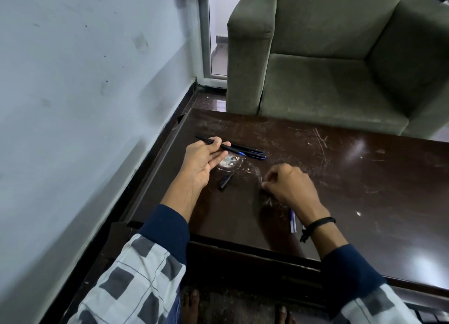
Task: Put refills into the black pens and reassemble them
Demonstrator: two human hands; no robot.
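The left hand pinches a black pen above the desk, a second pen just beyond. Beside the loose cap, the right hand's fingers are curled together near the refills.

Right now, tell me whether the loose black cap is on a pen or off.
Off. The black cap lies alone on the table, between the left hand and right hand, touching no pen.
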